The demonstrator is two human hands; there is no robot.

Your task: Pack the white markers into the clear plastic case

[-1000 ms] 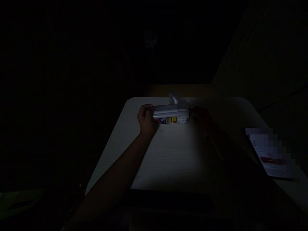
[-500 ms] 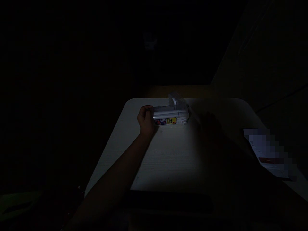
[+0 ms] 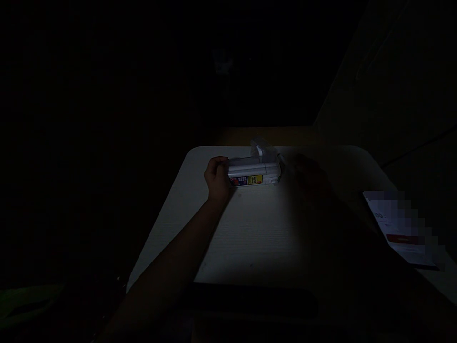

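Note:
My left hand [image 3: 217, 178] is closed around the left end of a clear plastic pen box [image 3: 245, 180] with a yellow and dark label. Several long white pens [image 3: 246, 169] lie side by side inside it. At its right end, a transparent flap [image 3: 260, 146] stands up. My right hand [image 3: 312, 176] is in deep shadow to the right of the box, its fingers barely visible. A slim pale pen [image 3: 284, 159] sticks out from it toward the box's open end, its tip close to the box.
The box is held over a pale wood-grain table [image 3: 246, 233] with rounded corners. On the right lies a lit tablet or phone screen [image 3: 403, 239], partly blurred out. A dark bar [image 3: 250, 299] runs along the near edge. Surroundings are very dark.
My right hand has moved slightly forward and left with the slim pen, which now shows less of its length. My left hand and the box are almost unmoved.

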